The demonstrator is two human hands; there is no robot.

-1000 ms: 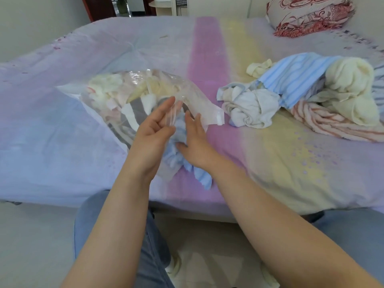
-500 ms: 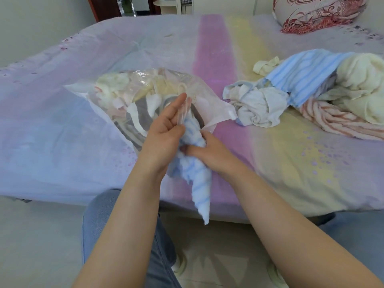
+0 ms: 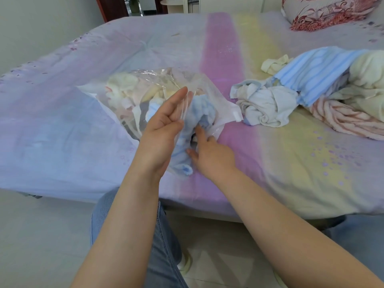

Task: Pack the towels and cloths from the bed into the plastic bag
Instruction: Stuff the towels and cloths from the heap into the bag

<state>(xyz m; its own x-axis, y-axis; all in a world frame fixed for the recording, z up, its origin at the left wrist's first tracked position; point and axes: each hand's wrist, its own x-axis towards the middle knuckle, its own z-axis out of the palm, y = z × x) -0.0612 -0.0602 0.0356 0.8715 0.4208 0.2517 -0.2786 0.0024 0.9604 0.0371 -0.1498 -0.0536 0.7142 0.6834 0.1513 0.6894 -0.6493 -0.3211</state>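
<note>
The plastic bag (image 3: 153, 94) lies on the bed (image 3: 62, 129) at my 11 o'clock, mouth toward me, partly filled with pale cloths. My left hand (image 3: 164, 129) stands at the bag's mouth with its fingers straight and relaxed; the thin film of the rim lies against them. I cannot tell whether the thumb pinches the film. My right hand (image 3: 209, 156), at 12 o'clock and just beside the left, presses the blue cloth (image 3: 197, 115) into the opening with extended fingers; a tail of that cloth hangs outside the mouth toward the bed edge.

Handling, as I judge it: the blue cloth is light, soft and limp. It will fold and bunch, not slide, so push it from the bunched middle and then tuck the loose tail. The bag film is thin and slippery and gives no support; hold the rim taut at one side to keep the mouth open.

At 1 to 2 o'clock, well apart from the bag, the remaining pile waits: a white cloth (image 3: 268, 104), a blue striped towel (image 3: 311, 71), a pink striped towel (image 3: 340, 119) and a cream towel (image 3: 367, 80), overlapping one another. A patterned pillow (image 3: 324, 11) sits at the far right corner.

Between bag and pile the bed surface offers open room for reaching. The near bed edge runs just below my wrists; the hanging tail could slip off it.
</note>
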